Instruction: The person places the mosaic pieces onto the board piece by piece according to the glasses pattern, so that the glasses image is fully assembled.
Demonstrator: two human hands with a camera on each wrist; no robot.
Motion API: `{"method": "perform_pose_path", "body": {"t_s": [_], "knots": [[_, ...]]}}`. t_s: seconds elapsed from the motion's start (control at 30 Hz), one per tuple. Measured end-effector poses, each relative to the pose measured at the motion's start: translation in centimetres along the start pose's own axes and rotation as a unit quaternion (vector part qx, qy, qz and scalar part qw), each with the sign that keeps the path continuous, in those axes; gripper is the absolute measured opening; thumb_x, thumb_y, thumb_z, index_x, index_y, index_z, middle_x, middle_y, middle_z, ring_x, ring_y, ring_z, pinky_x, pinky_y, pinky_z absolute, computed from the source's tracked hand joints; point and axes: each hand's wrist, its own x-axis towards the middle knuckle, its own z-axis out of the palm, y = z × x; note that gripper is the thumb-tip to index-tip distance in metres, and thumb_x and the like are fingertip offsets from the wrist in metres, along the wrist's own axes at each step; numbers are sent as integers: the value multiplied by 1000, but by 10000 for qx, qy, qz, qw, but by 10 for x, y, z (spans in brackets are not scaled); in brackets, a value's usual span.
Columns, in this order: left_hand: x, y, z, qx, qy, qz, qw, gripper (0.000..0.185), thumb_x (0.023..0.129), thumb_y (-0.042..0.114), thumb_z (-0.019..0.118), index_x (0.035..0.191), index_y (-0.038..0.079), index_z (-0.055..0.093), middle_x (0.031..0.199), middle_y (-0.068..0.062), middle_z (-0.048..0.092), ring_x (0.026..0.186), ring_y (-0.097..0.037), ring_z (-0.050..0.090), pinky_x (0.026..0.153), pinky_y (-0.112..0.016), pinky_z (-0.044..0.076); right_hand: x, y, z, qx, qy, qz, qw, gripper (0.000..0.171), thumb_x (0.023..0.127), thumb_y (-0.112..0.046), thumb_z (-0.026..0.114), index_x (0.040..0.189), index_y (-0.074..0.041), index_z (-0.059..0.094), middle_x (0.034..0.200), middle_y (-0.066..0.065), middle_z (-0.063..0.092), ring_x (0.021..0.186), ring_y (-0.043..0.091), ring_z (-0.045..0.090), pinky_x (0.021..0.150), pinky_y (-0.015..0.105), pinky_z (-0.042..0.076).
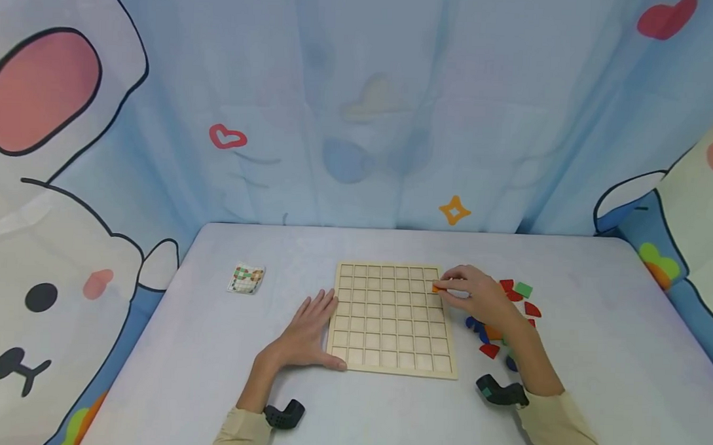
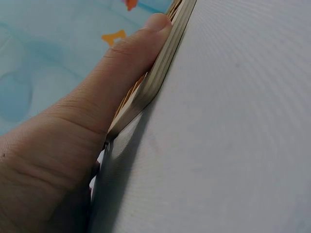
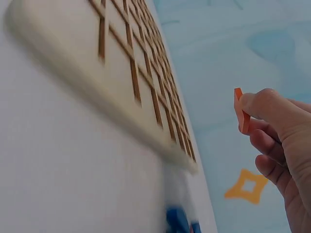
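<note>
Pinched an orange piece (image 3: pixel 241 115) between thumb and fingers of the right hand (image 1: pixel 474 295), clear of the grid board (image 1: pixel 394 373) but over its far right part in the head view. Held it out at the fingertips, to the left of the right palm. Saw it nearly edge-on in the right wrist view, long axis steep there, slanting roughly like the board's nearest edge. Could not tell the exact cell beneath. Judged 1 relation as decisive: piece above cells, right hand by far the nearer of the 2 to that far right part. Rested the left hand (image 1: pixel 305 332) against the board's left edge, fingers straight, thumb by the near left corner, grasping nothing. Had red pieces (image 1: pixel 532 309), blue pieces (image 1: pixel 484 335) and green pieces (image 1: pixel 523 290) right of the board, around the right forearm.
</note>
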Motion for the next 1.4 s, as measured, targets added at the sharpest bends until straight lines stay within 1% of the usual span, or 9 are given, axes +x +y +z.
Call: {"method": "perform_pose_path", "body": {"t_s": [0.1,0.2,0.33,0.43,0.5,0.6,0.9,1.13,1.4], "knots": [[1,0,0,22,10,27,10000,127,65,67,76,156,6,11,165,-9,4,154,-27,0,124,-51,4,13,-3,12,86,153,-299,9994,37,60,3,86,95,-7,79,91,8,67,78,16,58,59,21,47],[1,0,0,44,5,14,10000,127,65,66,76,156,6,10,165,-8,3,154,-27,0,124,-50,4,22,-7,22,151,227,-366,9990,35,60,3,86,92,-7,79,90,9,67,78,18,59,59,24,49],[1,0,0,76,1,-1,10000,127,66,67,75,156,6,10,165,-9,4,154,-27,0,125,-50,4,27,-13,33,411,-21,-35,9991,26,67,0,85,91,-6,79,91,8,68,79,19,61,62,26,54],[1,0,1,83,4,4,10000,127,66,67,75,156,6,11,165,-9,4,154,-27,1,125,-50,4,27,-18,39,569,-384,370,9970,20,73,-5,82,92,-6,79,92,6,68,82,18,61,67,27,56],[1,0,1,81,-7,-7,10000,127,66,67,75,156,6,10,165,-9,4,154,-27,1,125,-50,4,28,-21,41,638,-603,592,9944,17,76,-7,81,93,-7,78,94,6,68,84,18,60,70,28,56],[1,1,0,85,-12,-17,10000,127,66,67,75,156,6,10,165,-9,4,154,-26,0,125,-50,4,28,-25,42,577,-843,770,9918,15,78,-10,80,93,-7,78,95,5,68,87,19,60,72,30,56],[0,2,-1,50,-64,-50,10000,127,66,66,75,156,6,10,165,-9,4,154,-27,0,125,-50,3,29,-29,49,359,-1446,861,9851,13,85,-14,75,96,-8,78,99,6,68,91,20,61,77,34,55],[1,1,0,79,-9,-20,10000,128,65,68,75,157,7,10,165,-8,4,154,-26,0,125,-50,4,29,-30,51,308,-1421,679,9870,11,84,-13,75,93,-8,78,96,5,69,88,19,60,76,33,54],[1,-3,3,82,59,12,9999,128,65,68,75,157,7,11,166,-8,5,154,-26,1,125,-50,6,32,-37,51,195,-1618,920,9823,9,86,-13,72,93,-9,77,98,6,67,90,20,58,78,35,55]]}}
